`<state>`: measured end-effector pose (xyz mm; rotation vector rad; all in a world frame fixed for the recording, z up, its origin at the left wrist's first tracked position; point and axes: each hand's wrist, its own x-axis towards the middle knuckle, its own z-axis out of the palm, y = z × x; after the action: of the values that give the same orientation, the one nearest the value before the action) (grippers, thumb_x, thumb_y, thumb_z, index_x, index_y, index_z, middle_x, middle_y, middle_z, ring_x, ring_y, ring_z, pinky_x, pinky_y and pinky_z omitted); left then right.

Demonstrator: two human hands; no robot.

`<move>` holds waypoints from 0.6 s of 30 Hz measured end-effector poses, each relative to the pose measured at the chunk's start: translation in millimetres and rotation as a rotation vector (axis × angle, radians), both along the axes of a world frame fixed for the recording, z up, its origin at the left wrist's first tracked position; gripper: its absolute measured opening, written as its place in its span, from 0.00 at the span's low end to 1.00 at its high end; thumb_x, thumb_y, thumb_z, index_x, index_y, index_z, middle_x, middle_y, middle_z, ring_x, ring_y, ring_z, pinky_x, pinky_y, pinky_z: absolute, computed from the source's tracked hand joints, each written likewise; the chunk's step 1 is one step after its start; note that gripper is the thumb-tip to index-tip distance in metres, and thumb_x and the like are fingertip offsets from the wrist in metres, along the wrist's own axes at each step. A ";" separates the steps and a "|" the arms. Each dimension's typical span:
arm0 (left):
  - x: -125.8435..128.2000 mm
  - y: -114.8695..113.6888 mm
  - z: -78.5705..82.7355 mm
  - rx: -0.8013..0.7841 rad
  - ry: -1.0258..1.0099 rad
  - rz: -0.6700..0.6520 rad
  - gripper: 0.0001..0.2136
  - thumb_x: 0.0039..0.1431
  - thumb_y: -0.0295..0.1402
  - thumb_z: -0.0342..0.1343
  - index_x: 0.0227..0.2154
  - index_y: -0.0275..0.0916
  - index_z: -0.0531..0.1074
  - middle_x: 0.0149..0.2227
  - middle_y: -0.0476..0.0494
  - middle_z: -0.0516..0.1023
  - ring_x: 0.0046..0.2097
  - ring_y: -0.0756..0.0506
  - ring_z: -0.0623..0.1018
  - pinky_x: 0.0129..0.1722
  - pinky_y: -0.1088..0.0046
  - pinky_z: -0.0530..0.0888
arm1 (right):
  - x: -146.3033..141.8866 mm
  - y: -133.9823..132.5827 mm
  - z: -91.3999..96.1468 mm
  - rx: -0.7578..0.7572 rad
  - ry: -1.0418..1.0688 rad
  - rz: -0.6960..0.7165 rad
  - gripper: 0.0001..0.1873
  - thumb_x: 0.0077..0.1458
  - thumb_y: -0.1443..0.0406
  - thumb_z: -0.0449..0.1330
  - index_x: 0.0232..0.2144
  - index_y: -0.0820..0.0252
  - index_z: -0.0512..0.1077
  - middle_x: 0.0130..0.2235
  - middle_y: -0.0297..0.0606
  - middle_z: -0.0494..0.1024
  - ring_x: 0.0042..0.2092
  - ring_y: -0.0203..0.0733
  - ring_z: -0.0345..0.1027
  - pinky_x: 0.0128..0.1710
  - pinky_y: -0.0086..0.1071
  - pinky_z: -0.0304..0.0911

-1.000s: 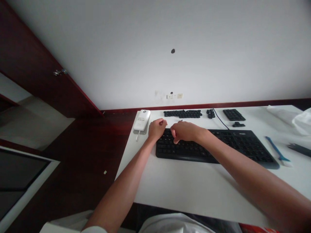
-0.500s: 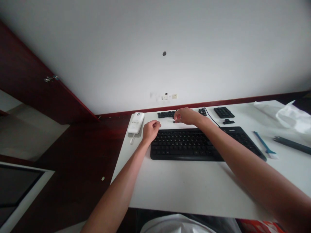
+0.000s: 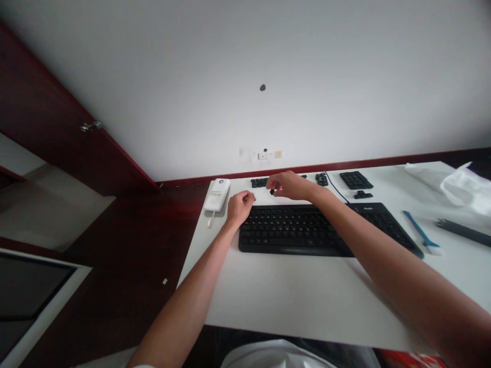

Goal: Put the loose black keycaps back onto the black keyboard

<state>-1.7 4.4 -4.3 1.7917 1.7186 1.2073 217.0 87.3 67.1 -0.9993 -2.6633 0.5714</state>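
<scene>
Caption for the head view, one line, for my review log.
Right hand pinches a black keycap behind the keyboard; left hand rests curled at its left corner.

matt black plastic keyboard (image 3: 322, 229); smooth white table (image 3: 299, 296)

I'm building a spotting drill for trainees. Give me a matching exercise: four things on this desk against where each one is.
Things:
1 white power bank
2 blue brush
3 black keycap
4 left hand

Places:
A pinched in the right hand fingertips
B on the table, right of the keyboard
C curled at the keyboard's back left corner
D near the table's back left corner

Pairs: 1-D, 2-B, 3-A, 4-C
</scene>
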 end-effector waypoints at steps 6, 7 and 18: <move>0.2 -0.3 2.2 0.066 -0.207 -0.061 0.13 0.65 0.42 0.57 0.33 0.38 0.80 0.31 0.47 0.80 0.33 0.48 0.74 0.36 0.73 0.67 | -0.5 -6.9 13.8 -0.096 0.194 0.119 0.19 0.52 0.73 0.64 0.48 0.59 0.78 0.44 0.37 0.84 0.38 0.37 0.75 0.38 0.29 0.67; 0.9 -0.9 3.3 0.064 -0.221 -0.080 0.14 0.64 0.43 0.58 0.33 0.38 0.80 0.31 0.47 0.80 0.33 0.48 0.74 0.35 0.73 0.67 | -1.0 -8.8 15.7 -0.091 0.199 0.135 0.19 0.53 0.73 0.64 0.48 0.58 0.78 0.44 0.36 0.84 0.38 0.37 0.75 0.38 0.29 0.67; 7.4 -4.1 9.1 0.036 -0.281 -0.213 0.17 0.63 0.47 0.60 0.33 0.36 0.82 0.31 0.46 0.80 0.32 0.48 0.73 0.34 0.73 0.68 | -6.3 -22.2 27.7 -0.058 0.174 0.191 0.16 0.54 0.75 0.61 0.42 0.56 0.80 0.42 0.35 0.85 0.41 0.39 0.77 0.40 0.29 0.66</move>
<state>5.7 0.3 4.8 1.6826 1.3231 1.3302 210.7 65.2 94.8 -0.6787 -2.6146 0.7420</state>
